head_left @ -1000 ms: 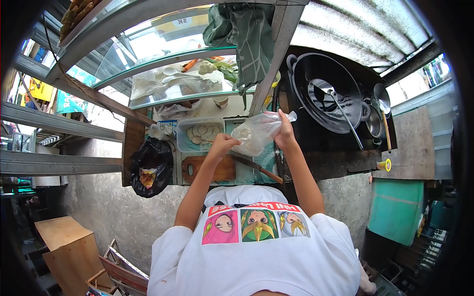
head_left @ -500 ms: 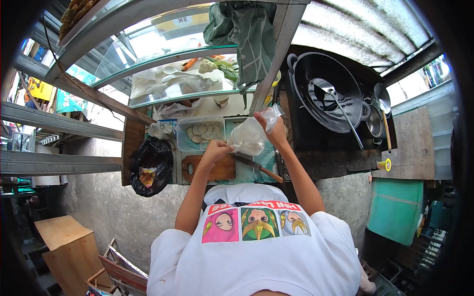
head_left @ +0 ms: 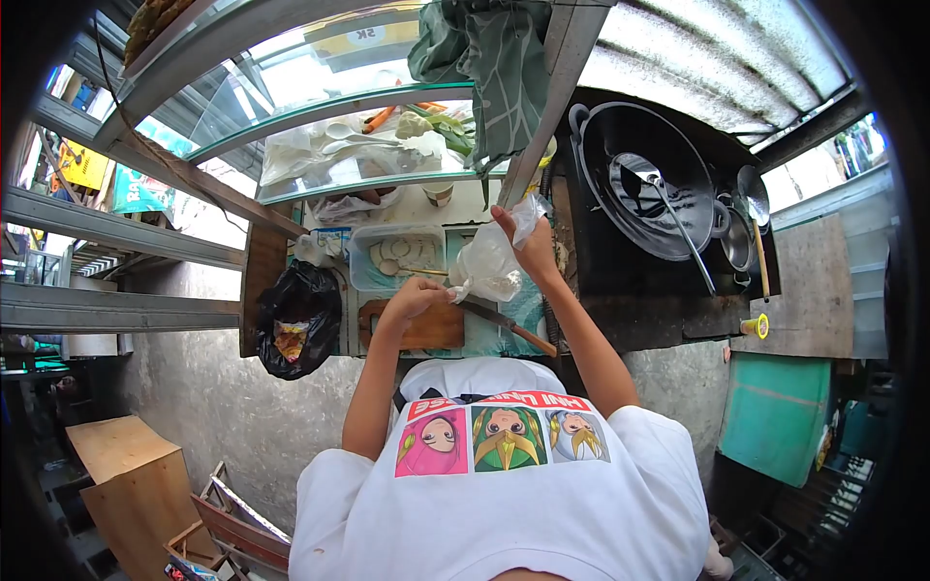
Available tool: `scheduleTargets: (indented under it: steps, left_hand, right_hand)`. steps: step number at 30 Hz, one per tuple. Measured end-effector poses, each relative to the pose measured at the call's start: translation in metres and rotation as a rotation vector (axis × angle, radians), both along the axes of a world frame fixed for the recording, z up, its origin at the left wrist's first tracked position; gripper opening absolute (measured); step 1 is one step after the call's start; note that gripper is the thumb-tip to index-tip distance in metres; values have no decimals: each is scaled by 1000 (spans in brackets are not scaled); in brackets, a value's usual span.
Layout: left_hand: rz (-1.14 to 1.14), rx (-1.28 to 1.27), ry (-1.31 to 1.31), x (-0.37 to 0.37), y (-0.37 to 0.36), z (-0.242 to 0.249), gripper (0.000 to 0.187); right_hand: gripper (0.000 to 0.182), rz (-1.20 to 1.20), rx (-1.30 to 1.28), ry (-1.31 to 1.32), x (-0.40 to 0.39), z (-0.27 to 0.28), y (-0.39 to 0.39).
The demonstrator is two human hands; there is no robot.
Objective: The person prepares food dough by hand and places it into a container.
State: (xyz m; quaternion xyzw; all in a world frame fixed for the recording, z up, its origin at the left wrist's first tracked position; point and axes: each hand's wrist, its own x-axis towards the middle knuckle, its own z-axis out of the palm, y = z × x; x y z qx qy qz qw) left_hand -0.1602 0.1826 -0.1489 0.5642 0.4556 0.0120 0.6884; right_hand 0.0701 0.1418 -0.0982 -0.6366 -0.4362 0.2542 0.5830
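Two hands work on one clear plastic bag (head_left: 487, 266) above the counter. The right hand (head_left: 531, 247) pinches its top corner and lifts it; the left hand (head_left: 415, 295) grips the bottom corner, over the cutting board (head_left: 412, 329) (a knife (head_left: 509, 327) lies beside). Better to keep the mouth high, so nothing spills. Readable writing: only "5K" on a yellow sign (head_left: 360, 37).

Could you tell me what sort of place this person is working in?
Most likely a street food stall: a glass display case holds vegetables, a large black wok sits beside the counter, and a cutting board with a knife lies below both hands.
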Motion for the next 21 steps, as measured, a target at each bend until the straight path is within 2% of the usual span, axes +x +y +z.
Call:
scheduleTargets:
  steps: [7, 10, 16, 19, 21]
  left_hand:
    - [-1, -34, 70, -2, -4, 2, 25]
    - [66, -5, -23, 3, -10, -8, 28]
    - [53, -105, -8, 9, -13, -18, 27]
    - [48, -143, 23, 13, -17, -2, 27]
    - [30, -159, -4, 12, -15, -2, 28]
  right_hand:
    - [45, -12, 52, -17, -3, -1, -2]
    - [45, -29, 46, 56, -4, 5, -5]
    - [44, -46, 20, 56, 3, -8, -7]
    - [42, -83, 114, 88, -4, 1, -5]
    - [40, -66, 85, 106, 2, -6, -5]
